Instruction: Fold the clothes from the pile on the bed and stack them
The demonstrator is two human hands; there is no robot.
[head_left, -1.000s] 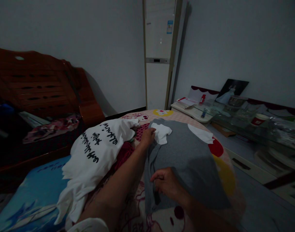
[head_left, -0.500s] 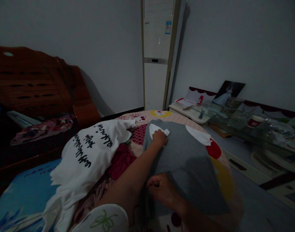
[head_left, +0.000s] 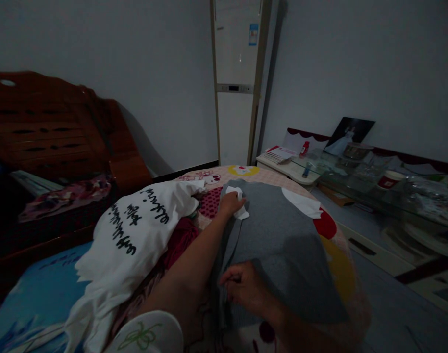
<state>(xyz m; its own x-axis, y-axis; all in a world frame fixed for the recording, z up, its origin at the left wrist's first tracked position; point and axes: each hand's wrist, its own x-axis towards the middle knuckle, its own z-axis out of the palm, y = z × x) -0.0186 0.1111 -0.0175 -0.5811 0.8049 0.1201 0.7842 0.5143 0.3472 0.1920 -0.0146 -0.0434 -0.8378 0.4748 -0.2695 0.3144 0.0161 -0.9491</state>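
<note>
A grey shirt with white sleeves lies spread on a round table with a pink patterned cover. My left hand reaches to its far left corner, fingers closed on the white sleeve there. Nearer to me, my right hand is at the shirt's left edge with its fingers curled in a pinch at the cloth. Between the two hands a fold runs along that edge. The other white sleeve sticks out at the far right.
A white shirt with black lettering lies left of the grey one, over dark red cloth. Beyond stand a wooden bench and a tall white air conditioner. A glass-topped cabinet with a paper cup is at the right.
My left hand has shifted left and slightly up with the white sleeve, and a fold now shows along the shirt's left edge. My right hand has barely moved.
</note>
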